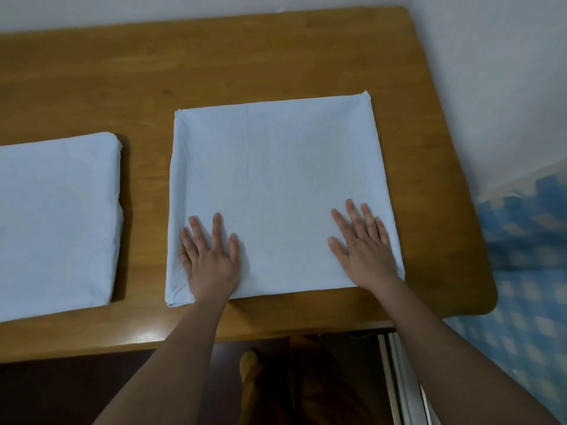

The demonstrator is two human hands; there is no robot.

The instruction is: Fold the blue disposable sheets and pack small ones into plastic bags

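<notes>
A: Two hands are in view. State the condition of each.

B: Left hand (208,259): fingers (216,228) straight and spread, palm flat on the folded blue sheet (276,179). Nothing is gripped. Right hand (365,250): fingers (352,216) likewise straight and spread, palm flat on the same sheet. Nothing is gripped.

A: Position of the sheet relative to the fingers?

B: It lies directly beneath both sets of fingers and extends away from the fingertips toward the far wall (184,10). The left hand rests near the sheet's near left corner; the right hand rests near its near right corner. The smallest finger of the right hand lies close to the sheet's right edge. A bare span of sheet separates the two hands.

A: Condition of the sheet?

B: Folded to a roughly square shape, lying flat, with layered edges visible at the near left corner and tucked folds at both far corners.

A: Items beyond the fingers?

B: One second folded blue sheet (55,219) lies to the left of the left hand, apart from the first, with a strip of bare wood between them. It is cut off by the picture's left edge. Both sheets rest on a wooden table (245,65). To the right of the right hand, past the table's rounded corner, a blue-and-white patterned surface (521,256) shows.
</notes>
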